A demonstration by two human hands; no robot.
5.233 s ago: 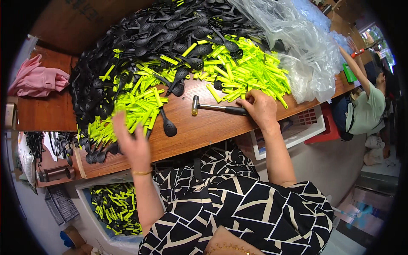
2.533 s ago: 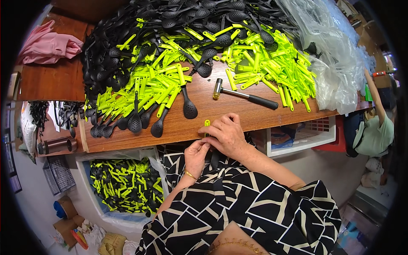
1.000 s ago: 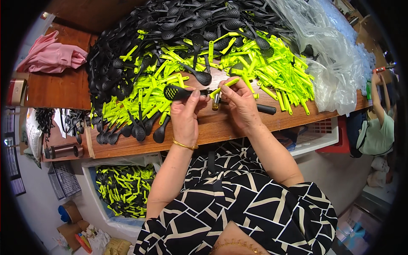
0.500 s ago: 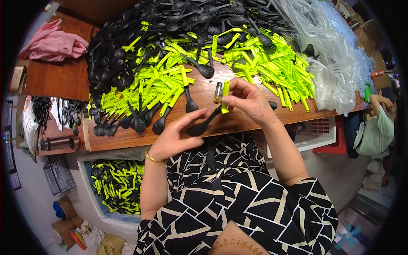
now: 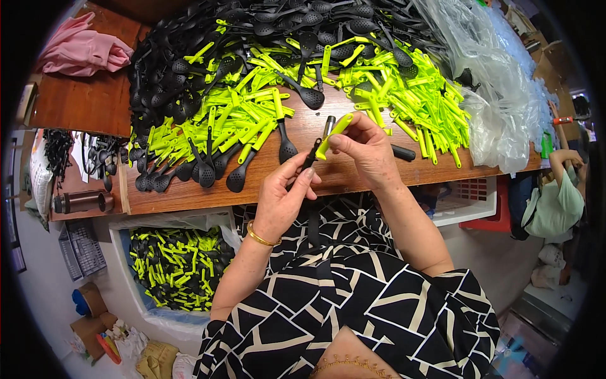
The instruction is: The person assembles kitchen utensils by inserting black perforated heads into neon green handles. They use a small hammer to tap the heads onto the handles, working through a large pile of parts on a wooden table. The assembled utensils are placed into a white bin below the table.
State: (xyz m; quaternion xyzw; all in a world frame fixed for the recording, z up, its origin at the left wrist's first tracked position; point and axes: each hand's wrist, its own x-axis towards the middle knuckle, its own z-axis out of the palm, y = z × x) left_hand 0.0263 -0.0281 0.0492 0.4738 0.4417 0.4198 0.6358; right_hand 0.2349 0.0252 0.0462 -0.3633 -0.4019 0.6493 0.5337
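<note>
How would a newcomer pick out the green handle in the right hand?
Find the wooden table and, over its near edge, the right hand. It pinches a slanting green handle, its lower end next to the black stem in the left hand. Unlike the heaped green handles, this one is held up off the table.

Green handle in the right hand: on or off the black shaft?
Off. The black shaft shows its tip bare, beside the green handle. Whether they touch: cannot tell.
</note>
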